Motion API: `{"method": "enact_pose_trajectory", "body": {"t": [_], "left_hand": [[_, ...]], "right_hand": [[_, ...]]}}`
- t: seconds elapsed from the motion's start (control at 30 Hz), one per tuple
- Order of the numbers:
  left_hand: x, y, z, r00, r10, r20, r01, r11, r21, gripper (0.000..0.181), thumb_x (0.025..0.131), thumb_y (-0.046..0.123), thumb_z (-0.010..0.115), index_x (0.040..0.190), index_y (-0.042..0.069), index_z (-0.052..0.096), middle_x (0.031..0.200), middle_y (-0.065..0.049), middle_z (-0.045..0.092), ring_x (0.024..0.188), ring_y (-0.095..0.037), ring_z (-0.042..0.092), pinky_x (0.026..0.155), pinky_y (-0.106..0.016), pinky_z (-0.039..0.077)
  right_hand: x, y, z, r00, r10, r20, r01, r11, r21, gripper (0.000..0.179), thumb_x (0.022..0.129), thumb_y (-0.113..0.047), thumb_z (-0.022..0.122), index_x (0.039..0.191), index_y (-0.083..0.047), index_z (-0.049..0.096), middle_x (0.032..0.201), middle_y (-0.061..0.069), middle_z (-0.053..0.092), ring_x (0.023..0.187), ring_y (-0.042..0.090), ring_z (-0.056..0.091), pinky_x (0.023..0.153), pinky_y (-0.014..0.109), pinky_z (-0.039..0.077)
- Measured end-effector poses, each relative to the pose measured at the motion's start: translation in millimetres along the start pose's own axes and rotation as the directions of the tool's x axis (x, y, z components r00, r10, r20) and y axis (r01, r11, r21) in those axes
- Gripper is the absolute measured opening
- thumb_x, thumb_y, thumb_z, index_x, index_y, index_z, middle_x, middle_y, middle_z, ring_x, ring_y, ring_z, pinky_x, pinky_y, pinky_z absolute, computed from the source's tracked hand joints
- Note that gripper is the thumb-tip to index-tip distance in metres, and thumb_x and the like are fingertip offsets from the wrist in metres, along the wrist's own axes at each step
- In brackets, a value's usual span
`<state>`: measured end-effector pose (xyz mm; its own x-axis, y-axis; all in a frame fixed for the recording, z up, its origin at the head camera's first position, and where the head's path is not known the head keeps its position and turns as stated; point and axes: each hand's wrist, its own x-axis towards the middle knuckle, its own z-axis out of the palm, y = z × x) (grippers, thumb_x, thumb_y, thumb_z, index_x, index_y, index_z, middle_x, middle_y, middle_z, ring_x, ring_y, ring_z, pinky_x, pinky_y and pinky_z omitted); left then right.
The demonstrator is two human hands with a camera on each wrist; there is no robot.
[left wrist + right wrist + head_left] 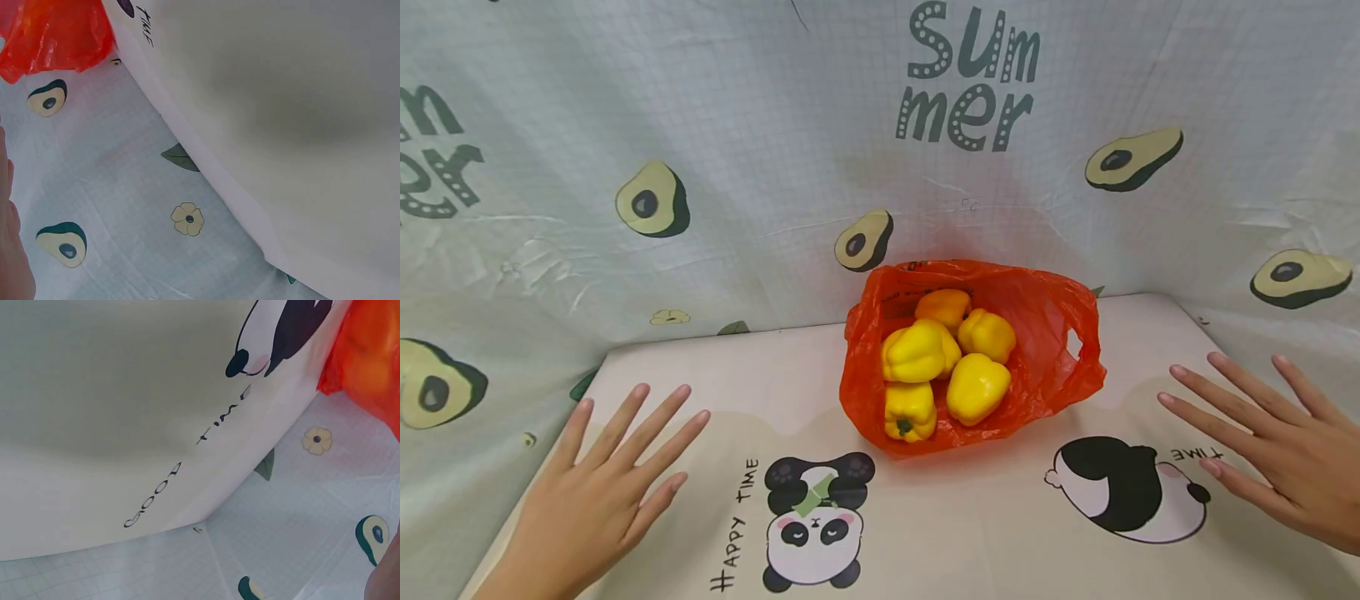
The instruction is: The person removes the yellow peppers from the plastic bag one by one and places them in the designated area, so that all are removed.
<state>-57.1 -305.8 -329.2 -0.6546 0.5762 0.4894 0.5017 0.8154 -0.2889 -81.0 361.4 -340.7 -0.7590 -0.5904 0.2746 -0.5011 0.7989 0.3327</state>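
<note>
Both hands are held over the table with fingers straight and spread, holding nothing. My left hand (pixel 583 500) is at the left side of the head view, and my right hand (pixel 1285 450) at the right edge. Between them, toward the back of the table, a red plastic bag (pixel 1052 333) lies with its mouth gaping. Several yellow bell peppers (pixel 977 388) sit inside it, one at the back more orange (pixel 943 309). Neither hand touches the bag. In the left wrist view part of the bag (pixel 59 37) shows at upper left; in the right wrist view the bag (pixel 369 369) is at upper right.
The table (pixel 955 533) has a pale cover printed with two pandas and lettering. Behind it and at its sides hangs a light curtain (pixel 760 167) printed with avocados and words. The bag's back reaches near the table's rear edge.
</note>
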Motion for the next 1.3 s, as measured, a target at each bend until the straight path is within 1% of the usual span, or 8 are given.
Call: {"method": "enact_pose_trajectory", "body": {"t": [0.1, 0.33, 0.57, 0.8, 0.87, 1.0, 1.17, 1.3], "left_hand": [[1.1, 0.1, -1.9, 1.0, 0.002, 0.004, -0.002, 1.0, 0.001, 0.058, 0.107, 0.053, 0.021, 0.161, 0.033, 0.029, 0.166, 0.0, 0.03, 0.154, -0.031, 0.02, 0.121, -0.064, 0.009], [4.9, 2.1, -3.8, 0.997, -0.028, 0.075, 0.025, 0.999, 0.034, 0.061, 0.106, 0.06, 0.013, 0.163, 0.039, 0.014, 0.17, 0.003, 0.019, 0.156, -0.03, 0.012, 0.121, -0.065, 0.006], [15.9, 4.0, 0.3, 0.999, -0.026, 0.03, 0.025, 1.0, 0.008, 0.062, 0.105, 0.06, 0.021, 0.162, 0.036, 0.023, 0.167, 0.001, 0.026, 0.155, -0.031, 0.017, 0.121, -0.064, 0.006], [27.1, 10.6, 5.2, 0.999, -0.026, 0.042, 0.025, 1.0, 0.006, 0.062, 0.104, 0.061, 0.02, 0.162, 0.038, 0.02, 0.169, 0.002, 0.023, 0.155, -0.03, 0.016, 0.122, -0.063, 0.004], [32.9, 15.5, 8.5, 0.999, -0.018, 0.046, 0.018, 1.0, -0.004, 0.062, 0.105, 0.061, 0.019, 0.162, 0.038, 0.02, 0.169, 0.001, 0.022, 0.156, -0.03, 0.015, 0.122, -0.063, 0.004], [49.7, 30.8, 20.3, 0.998, 0.021, 0.051, -0.019, 0.999, -0.033, 0.063, 0.105, 0.06, 0.017, 0.162, 0.036, 0.022, 0.169, 0.0, 0.021, 0.155, -0.032, 0.016, 0.121, -0.065, 0.005], [73.9, 52.9, 34.3, 0.996, 0.078, 0.046, -0.075, 0.994, -0.073, 0.062, 0.105, 0.058, 0.017, 0.16, 0.033, 0.031, 0.17, 0.0, 0.019, 0.155, -0.033, 0.015, 0.121, -0.066, 0.005], [92.5, 67.3, 38.3, 0.992, 0.124, 0.03, -0.119, 0.986, -0.116, 0.06, 0.106, 0.053, 0.02, 0.158, 0.029, 0.038, 0.169, -0.001, 0.02, 0.156, -0.032, 0.015, 0.122, -0.064, 0.006]], "right_hand": [[2.5, 0.2, -0.1, 1.0, -0.005, 0.001, 0.005, 1.0, 0.007, 0.101, 0.082, -0.072, 0.06, 0.161, -0.045, 0.005, 0.17, -0.01, -0.008, 0.157, 0.033, -0.007, 0.12, 0.067, -0.007], [14.4, 1.4, -2.2, 0.999, -0.034, 0.002, 0.034, 0.999, 0.021, 0.095, 0.086, -0.072, 0.057, 0.162, -0.043, 0.008, 0.171, -0.009, -0.005, 0.157, 0.03, -0.006, 0.12, 0.065, -0.008], [26.1, 1.6, -3.4, 0.998, -0.064, -0.03, 0.065, 0.997, 0.048, 0.087, 0.09, -0.071, 0.053, 0.162, -0.041, 0.014, 0.171, -0.007, 0.0, 0.157, 0.028, -0.003, 0.121, 0.063, -0.007], [35.6, -1.3, -3.5, 0.994, -0.08, -0.079, 0.088, 0.991, 0.102, 0.077, 0.096, -0.069, 0.045, 0.162, -0.038, 0.021, 0.171, -0.001, 0.012, 0.157, 0.029, 0.002, 0.125, 0.053, -0.006], [37.8, -2.1, -3.7, 0.993, -0.077, -0.093, 0.089, 0.988, 0.128, 0.074, 0.098, -0.068, 0.041, 0.162, -0.037, 0.023, 0.171, 0.0, 0.014, 0.157, 0.029, 0.004, 0.126, 0.048, -0.005], [40.0, -4.1, -4.3, 0.994, -0.051, -0.102, 0.067, 0.985, 0.158, 0.072, 0.101, -0.066, 0.037, 0.163, -0.036, 0.018, 0.171, -0.002, 0.008, 0.157, 0.029, 0.004, 0.126, 0.042, -0.005], [42.9, -11.6, -1.6, 0.996, 0.032, -0.078, -0.015, 0.977, 0.214, 0.074, 0.1, -0.057, 0.048, 0.163, -0.034, 0.019, 0.171, 0.002, 0.011, 0.157, 0.03, 0.007, 0.125, 0.05, -0.001], [49.0, -21.5, 1.7, 0.993, 0.112, -0.038, -0.093, 0.939, 0.332, 0.078, 0.096, -0.042, 0.062, 0.163, -0.031, 0.024, 0.17, 0.004, 0.017, 0.155, 0.033, 0.014, 0.122, 0.06, 0.008]]}}
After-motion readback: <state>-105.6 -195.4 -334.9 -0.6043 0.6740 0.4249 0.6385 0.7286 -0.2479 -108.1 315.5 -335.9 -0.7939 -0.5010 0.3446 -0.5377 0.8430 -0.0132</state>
